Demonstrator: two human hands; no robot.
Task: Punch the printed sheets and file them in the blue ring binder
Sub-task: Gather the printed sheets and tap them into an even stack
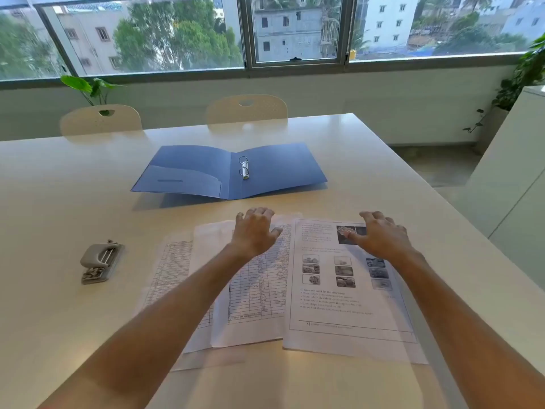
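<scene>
Both hands rest with fingers spread and slightly bent on the far edge of the fanned sheets point(339, 278): left hand point(255, 231) on the tables, right hand point(380, 234) on the picture page. The sheets run near to far; the punch point(100, 262) lies left, nearer the left hand, and the binder point(230, 172) lies open beyond.

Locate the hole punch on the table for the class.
In the head view, the hole punch lies on the table's left side, left of the printed sheets and nearer the person than the open blue ring binder.
</scene>
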